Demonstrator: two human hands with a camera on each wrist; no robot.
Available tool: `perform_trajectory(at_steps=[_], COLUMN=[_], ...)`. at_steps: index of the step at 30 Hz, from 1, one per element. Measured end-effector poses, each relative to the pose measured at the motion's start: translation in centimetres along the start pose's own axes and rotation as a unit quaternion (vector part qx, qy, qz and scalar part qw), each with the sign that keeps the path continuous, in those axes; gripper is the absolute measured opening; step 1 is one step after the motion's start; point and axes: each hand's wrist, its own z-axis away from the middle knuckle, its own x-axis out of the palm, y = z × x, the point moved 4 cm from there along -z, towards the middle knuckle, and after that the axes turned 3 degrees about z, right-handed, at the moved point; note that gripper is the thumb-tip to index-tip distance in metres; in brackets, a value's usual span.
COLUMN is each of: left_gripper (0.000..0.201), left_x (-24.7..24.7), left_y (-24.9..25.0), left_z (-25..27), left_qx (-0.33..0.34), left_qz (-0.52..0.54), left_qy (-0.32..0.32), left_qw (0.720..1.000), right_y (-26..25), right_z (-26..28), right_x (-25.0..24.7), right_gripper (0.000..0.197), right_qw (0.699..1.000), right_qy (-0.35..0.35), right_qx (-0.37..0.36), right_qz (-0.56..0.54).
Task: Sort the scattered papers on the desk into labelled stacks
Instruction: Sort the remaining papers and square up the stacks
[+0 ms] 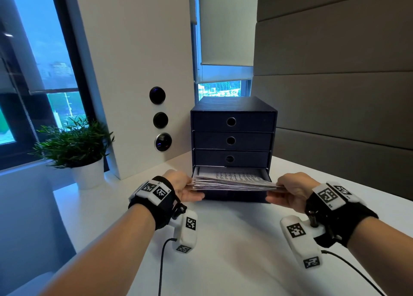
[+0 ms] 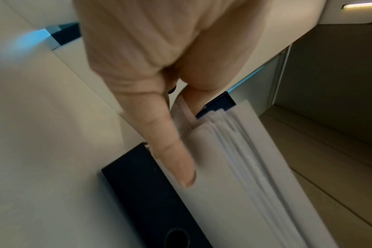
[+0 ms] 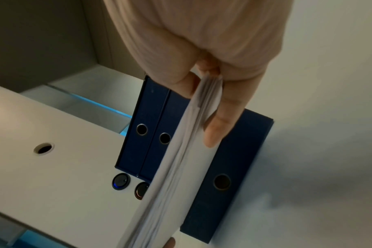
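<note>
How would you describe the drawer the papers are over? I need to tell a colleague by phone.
On the white desk stands a dark blue drawer box with four drawers, right of a potted plant. The one you want is the bottom drawer. It alone is pulled out, and both hands hold a stack of papers over it; the three above are closed.

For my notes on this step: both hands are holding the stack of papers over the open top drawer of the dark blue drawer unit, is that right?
Not quite: it is the bottom drawer that is open, as the head view shows; the three above it are closed. The rest holds: the left hand and right hand grip the stack of papers at its ends, over that drawer of the dark blue drawer unit.
</note>
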Motion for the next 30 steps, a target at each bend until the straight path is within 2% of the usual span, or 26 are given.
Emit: perform_trajectory(at_steps=[6,9,12,15,17,20,22,24,27,28,30], left_gripper=[0.022,0.023,0.023,0.022,0.024,0.019,0.018,0.016,0.021,0.025,0.031], left_x=[0.2,-0.1,0.2,-0.7,-1.9,-4.2,-6.3,-8.3,-9.8,-9.8,-9.3], left_y=[-0.9,-1.4,-2.6,-4.1,-4.4,-4.0,-3.2,-2.4,-0.5,0.2,1.7], left_z=[0.7,1.3,2.8,3.9,5.3,8.8,11.1,13.4,15.4,16.0,16.7], left_qx=[-0.008,-0.032,-0.046,0.029,0.101,0.175,0.212,0.246,0.297,0.316,0.353], left_qz=[0.021,0.035,0.004,-0.116,-0.235,-0.356,-0.374,-0.382,-0.412,-0.414,-0.403], left_qy=[0.003,-0.038,-0.078,-0.003,0.022,0.024,0.027,0.027,0.017,0.021,0.021], left_qw=[1.0,0.998,0.996,0.993,0.967,0.918,0.902,0.891,0.861,0.853,0.844], right_y=[0.9,1.6,3.2,5.5,6.6,5.4,3.9,3.3,2.0,1.2,-0.4], right_z=[0.7,1.7,3.3,4.7,5.5,6.0,6.7,6.8,7.1,7.4,8.2], right_x=[0.1,-0.2,-0.6,-1.2,-1.4,-1.4,-0.5,0.4,1.1,0.9,-0.1], right_gripper=[0.014,0.02,0.023,0.027,0.038,0.075,0.089,0.088,0.09,0.097,0.101], right_qw=[1.0,0.999,0.999,0.997,0.982,0.939,0.918,0.918,0.891,0.887,0.903], right_qy=[0.02,0.032,0.004,-0.059,-0.092,-0.045,-0.027,-0.027,0.057,0.076,0.043], right_qx=[-0.005,-0.024,-0.039,-0.011,0.006,-0.085,-0.159,-0.191,-0.329,-0.368,-0.4], right_qz=[-0.019,-0.037,-0.033,0.055,0.163,0.33,0.363,0.345,0.308,0.268,0.146])
